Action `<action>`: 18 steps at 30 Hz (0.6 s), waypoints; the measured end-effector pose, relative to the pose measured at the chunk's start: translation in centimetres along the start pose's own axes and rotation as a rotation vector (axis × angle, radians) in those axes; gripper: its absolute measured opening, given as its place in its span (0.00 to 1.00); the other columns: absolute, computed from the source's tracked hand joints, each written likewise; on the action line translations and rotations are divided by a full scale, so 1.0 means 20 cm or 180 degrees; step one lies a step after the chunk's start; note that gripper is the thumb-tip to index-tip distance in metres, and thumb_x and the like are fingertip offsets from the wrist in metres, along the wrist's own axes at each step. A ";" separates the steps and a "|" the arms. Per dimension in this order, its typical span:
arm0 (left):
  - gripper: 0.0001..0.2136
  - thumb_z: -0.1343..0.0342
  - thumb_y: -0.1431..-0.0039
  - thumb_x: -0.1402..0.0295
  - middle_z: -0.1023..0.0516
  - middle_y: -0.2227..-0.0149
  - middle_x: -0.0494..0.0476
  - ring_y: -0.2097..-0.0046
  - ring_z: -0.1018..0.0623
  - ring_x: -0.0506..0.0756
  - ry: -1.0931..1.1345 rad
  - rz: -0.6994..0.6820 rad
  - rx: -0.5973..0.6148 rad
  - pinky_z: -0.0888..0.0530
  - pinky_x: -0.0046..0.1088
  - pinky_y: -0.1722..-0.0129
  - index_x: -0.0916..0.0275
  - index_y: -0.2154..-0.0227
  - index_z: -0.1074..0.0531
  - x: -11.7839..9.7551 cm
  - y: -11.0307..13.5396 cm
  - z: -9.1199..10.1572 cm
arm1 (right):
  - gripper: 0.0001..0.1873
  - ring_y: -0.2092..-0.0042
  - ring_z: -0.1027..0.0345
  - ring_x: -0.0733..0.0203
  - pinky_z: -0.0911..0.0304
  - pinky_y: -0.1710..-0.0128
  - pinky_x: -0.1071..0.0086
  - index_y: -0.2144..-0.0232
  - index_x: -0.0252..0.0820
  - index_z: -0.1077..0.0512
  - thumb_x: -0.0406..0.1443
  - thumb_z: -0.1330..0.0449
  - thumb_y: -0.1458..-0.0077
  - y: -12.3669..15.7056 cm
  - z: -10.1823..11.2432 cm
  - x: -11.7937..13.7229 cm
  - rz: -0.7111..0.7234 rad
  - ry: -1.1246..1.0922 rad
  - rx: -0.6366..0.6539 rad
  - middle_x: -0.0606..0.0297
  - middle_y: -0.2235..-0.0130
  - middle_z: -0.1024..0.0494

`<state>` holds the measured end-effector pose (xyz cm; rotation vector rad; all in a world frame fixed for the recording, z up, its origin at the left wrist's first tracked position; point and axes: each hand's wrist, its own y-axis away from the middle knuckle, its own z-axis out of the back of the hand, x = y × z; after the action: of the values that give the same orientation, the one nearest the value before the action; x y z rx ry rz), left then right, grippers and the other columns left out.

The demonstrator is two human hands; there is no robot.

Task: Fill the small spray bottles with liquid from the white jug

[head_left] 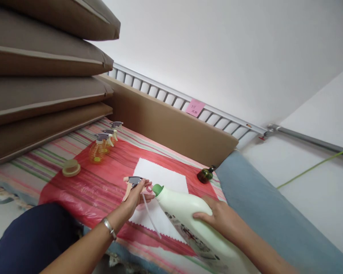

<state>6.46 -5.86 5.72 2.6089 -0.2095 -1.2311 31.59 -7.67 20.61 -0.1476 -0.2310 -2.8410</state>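
Note:
My left hand (138, 194) is closed on a trigger spray head (134, 181) with a grey top and peach lever. Its thin dip tube (152, 217) hangs down over the white sheet. Beside those fingers shows a pink ring-like rim (149, 188); the pink thing it belongs to is mostly hidden behind the hand. My right hand (217, 217) grips a large pale green jug (185, 207) from above. The jug lies tilted, its green spout (157, 189) pointing left at the pink rim. Whether liquid flows, I cannot tell.
Yellow spray bottles (96, 152) and a round yellowish lid (71, 168) are on the left. A dark green bottle (205, 175) sits at the right. White scalloped paper (162, 171) lies on red plastic (114, 156). Stacked cushions (45, 91) and a brown board (171, 123) border the surface.

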 end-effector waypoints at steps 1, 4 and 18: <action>0.23 0.48 0.48 0.51 0.34 0.44 0.66 0.71 0.21 0.56 0.0001 -0.0012 -0.0004 0.26 0.35 0.66 0.61 0.55 0.36 0.01 0.00 0.00 | 0.18 0.62 0.29 0.51 0.41 0.66 0.66 0.65 0.46 0.30 0.51 0.45 0.51 0.00 0.01 0.01 0.0015 0.0030 0.0000 0.61 0.64 0.22; 0.23 0.46 0.50 0.50 0.33 0.45 0.65 0.72 0.20 0.56 -0.0003 -0.0043 -0.0039 0.26 0.35 0.67 0.61 0.56 0.36 0.01 -0.02 0.00 | 0.18 0.63 0.30 0.50 0.41 0.67 0.66 0.66 0.46 0.30 0.51 0.45 0.50 -0.01 0.04 0.02 0.0084 0.0186 0.0031 0.60 0.65 0.22; 0.21 0.49 0.47 0.52 0.34 0.44 0.64 0.72 0.20 0.56 -0.0021 0.0010 -0.0015 0.27 0.34 0.67 0.61 0.56 0.36 0.00 0.00 -0.01 | 0.20 0.66 0.30 0.51 0.44 0.71 0.67 0.68 0.45 0.32 0.53 0.46 0.51 -0.04 0.10 0.05 0.0292 0.0720 -0.0091 0.60 0.68 0.22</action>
<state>6.64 -5.74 5.86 2.6000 -0.2118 -1.2377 30.61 -6.82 22.57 0.1530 -0.1314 -2.7405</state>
